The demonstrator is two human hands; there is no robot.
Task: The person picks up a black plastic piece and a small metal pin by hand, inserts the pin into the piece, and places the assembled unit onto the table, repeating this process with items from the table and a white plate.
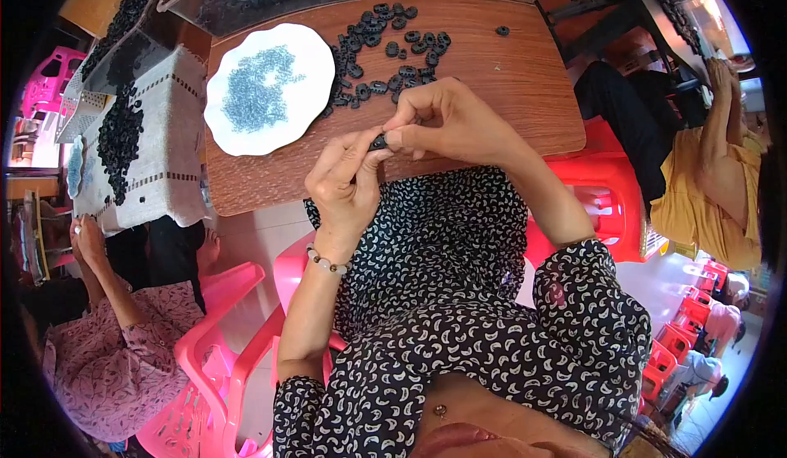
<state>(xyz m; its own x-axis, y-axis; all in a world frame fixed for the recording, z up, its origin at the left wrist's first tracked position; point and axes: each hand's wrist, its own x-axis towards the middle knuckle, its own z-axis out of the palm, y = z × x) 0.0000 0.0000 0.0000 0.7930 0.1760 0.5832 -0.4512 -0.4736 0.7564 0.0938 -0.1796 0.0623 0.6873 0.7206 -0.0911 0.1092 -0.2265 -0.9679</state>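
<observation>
Between the thumb and fingers of my left hand (pixel 340 179) is a small black plastic part (pixel 378 142), held just over the table's near edge. My right hand (pixel 451 122) meets it from the right, thumb and fingertips pinched against the part's end. Whatever else those fingertips hold is too small or hidden to make out. Just left of the hands lies a white scalloped plate (pixel 316 52) with a thin spread of tiny grey-blue pieces (pixel 256 93). Beyond my fingers, several oval black parts (pixel 377 36) lie scattered, many showing a hollow centre.
The brown wooden table (pixel 516 89) carries one stray black part (pixel 502 30). Clear plastic bins (pixel 270 7) stand at the far edge. At left, a person (pixel 123 319) works by a cloth-covered table (pixel 176 130) with black parts. Another person (pixel 705 179) sits at right, near a red stool (pixel 602 188).
</observation>
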